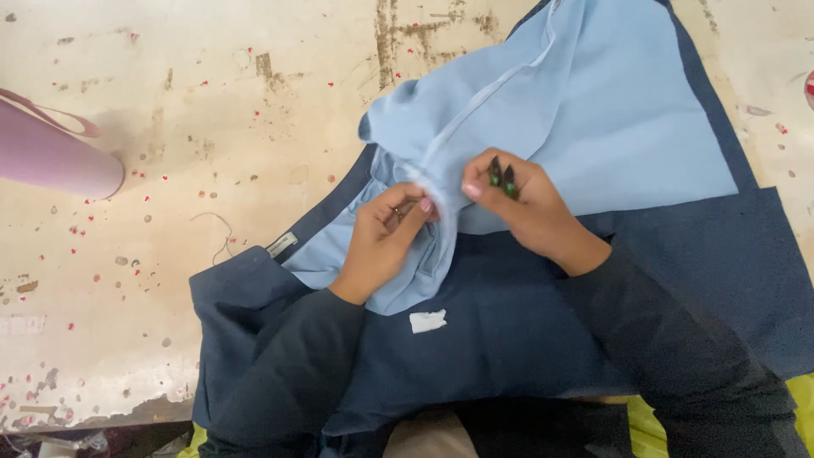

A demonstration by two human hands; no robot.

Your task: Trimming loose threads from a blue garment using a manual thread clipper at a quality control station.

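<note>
A dark navy garment (509, 339) lies spread on a worn table, with a light blue lining (610, 110) folded open over it. My left hand (386, 242) pinches a fold of the light blue fabric near a seam; a ring shows on one finger. My right hand (521, 203) grips the same fold from the right. It also holds a small dark tool with green parts (502, 176) between its fingers. Both sleeves are dark. A small white tag (427, 321) sits on the navy cloth below my hands.
A pink-purple roll (55, 157) lies at the left edge of the stained, speckled tabletop (212, 102). A loose thread (222, 233) lies left of the garment. A label (281, 245) shows at the waistband. Yellow-green material (801, 407) shows at the bottom right.
</note>
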